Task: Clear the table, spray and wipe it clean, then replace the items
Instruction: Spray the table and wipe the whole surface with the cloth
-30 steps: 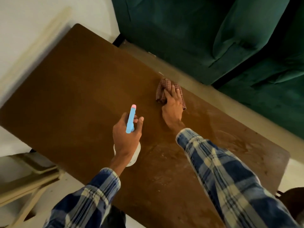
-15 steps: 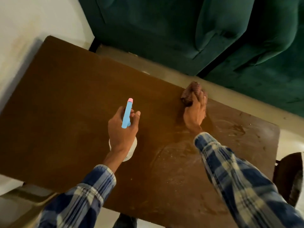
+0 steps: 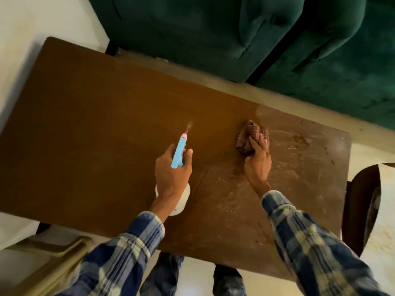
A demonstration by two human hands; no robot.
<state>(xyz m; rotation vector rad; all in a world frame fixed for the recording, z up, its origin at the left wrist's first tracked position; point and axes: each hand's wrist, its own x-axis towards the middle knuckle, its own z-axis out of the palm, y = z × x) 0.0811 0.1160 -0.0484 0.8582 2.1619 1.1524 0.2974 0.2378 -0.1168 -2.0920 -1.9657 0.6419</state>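
Observation:
A brown wooden table [image 3: 89, 129] fills the middle of the view, with nothing standing on it. My left hand [image 3: 171, 174] grips a spray bottle [image 3: 179, 154] with a blue head, pink nozzle and white body, held over the table's middle. A faint puff of mist shows just beyond the nozzle. My right hand [image 3: 257, 161] presses a crumpled red checked cloth [image 3: 249, 135] onto the table's right half. That right half shows wet streaks and pale smears.
A dark green sofa [image 3: 235, 35] stands just beyond the table's far edge. A dark round stool [image 3: 363, 201] sits past the table's right end. A pale folding chair or frame [image 3: 49, 259] lies at the lower left on the light floor.
My right hand has slid the cloth to the right along the far side, then back toward me a little. The spray bottle now gives off mist. The view has shifted right.

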